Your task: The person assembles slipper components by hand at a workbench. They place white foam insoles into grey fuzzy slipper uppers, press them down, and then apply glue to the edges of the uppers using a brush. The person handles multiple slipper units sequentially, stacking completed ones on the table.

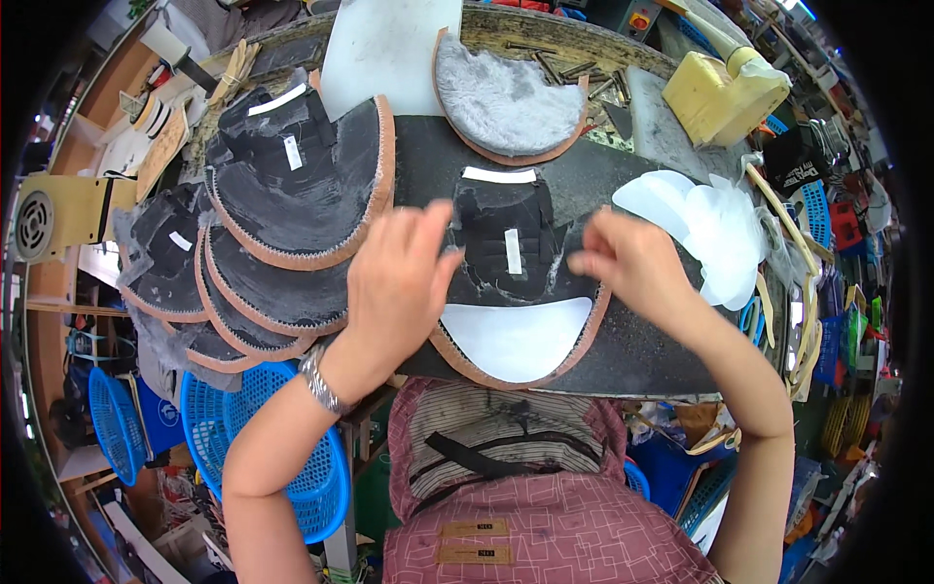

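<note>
Panel (486, 275) lies at the near side of the desk (662, 336), left hand (401, 258) and right hand (630, 255) at its respective sides, an insert (519, 339) on its near end. Left: overlapping panel stack (302, 209); right: insert pile (725, 238), with a jug (715, 97) behind. Second panel (511, 102) lies behind the first; baskets (326, 487) sit below, left.

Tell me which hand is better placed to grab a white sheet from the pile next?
Probably the right hand: it is nearer the pile of white sheets. The left hand is farther away, beside the stack of dark pads.
</note>
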The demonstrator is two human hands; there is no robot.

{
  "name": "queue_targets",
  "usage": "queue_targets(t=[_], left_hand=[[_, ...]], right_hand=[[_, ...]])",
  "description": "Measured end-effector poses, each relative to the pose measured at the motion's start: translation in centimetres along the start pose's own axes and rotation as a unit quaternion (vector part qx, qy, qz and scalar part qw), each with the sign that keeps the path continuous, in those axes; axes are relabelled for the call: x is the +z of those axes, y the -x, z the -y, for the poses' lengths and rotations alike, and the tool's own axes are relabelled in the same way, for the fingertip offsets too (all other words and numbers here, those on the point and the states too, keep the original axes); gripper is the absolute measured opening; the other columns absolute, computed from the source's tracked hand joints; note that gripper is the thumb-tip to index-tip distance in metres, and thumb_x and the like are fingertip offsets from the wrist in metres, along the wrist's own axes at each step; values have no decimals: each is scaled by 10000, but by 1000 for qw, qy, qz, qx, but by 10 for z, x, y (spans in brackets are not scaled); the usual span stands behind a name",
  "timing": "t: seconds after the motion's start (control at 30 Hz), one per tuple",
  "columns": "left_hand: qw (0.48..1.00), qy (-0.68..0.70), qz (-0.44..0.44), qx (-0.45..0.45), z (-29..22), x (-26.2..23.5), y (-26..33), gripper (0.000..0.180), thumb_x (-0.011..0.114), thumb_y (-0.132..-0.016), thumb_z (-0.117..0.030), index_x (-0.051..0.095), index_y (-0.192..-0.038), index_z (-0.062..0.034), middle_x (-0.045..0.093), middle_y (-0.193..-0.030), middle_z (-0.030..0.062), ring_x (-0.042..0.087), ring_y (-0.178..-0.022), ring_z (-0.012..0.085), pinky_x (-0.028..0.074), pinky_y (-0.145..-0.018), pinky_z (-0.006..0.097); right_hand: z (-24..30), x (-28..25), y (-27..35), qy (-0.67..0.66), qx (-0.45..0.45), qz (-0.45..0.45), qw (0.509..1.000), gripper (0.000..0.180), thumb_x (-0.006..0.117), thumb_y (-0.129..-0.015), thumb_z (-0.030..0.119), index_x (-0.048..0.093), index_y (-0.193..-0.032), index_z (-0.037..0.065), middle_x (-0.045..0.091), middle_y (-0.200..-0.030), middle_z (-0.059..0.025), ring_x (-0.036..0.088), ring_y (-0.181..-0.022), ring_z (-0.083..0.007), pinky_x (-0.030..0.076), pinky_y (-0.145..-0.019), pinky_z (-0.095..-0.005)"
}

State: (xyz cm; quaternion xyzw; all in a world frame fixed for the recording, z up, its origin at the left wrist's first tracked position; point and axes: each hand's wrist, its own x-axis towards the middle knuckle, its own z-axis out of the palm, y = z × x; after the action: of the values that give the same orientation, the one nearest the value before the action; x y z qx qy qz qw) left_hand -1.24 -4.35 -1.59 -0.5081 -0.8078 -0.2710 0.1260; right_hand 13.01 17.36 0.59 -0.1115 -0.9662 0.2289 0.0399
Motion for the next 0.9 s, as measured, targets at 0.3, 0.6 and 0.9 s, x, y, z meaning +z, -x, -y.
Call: queue_targets(t=[0.3,0.6,0.9], left_hand=[[957,149,82,-235,-12,15,-45,426,687,-764,-213,527,-1116,-34,609,-849,125,608,-770,256,459,-655,341],[834,487,41,-256,-28,-18,-4,359,603,-859,-79,549,-1208,-14,621,-877,44,548,-810,70,430,-693,206],[753,627,-29,-198,-40,-27,14,211,622,-818,40,658,-1024,13,578,-898,26,514,-790,67,410,-667,176]], right_hand=[[3,20,-49,-160,119,-10,980,420,728,-692,371,542,-626,0,564,-571,-147,573,-553,-265,431,-540,-374],[29,9,9,-513,16,47,857,507,614,-800,45,456,-1280,0,535,-1160,-60,495,-933,-48,433,-771,-225],[31,11,40,-693,25,63,718,194,666,-817,62,613,-985,-21,629,-919,-14,576,-828,-81,469,-750,-225]])
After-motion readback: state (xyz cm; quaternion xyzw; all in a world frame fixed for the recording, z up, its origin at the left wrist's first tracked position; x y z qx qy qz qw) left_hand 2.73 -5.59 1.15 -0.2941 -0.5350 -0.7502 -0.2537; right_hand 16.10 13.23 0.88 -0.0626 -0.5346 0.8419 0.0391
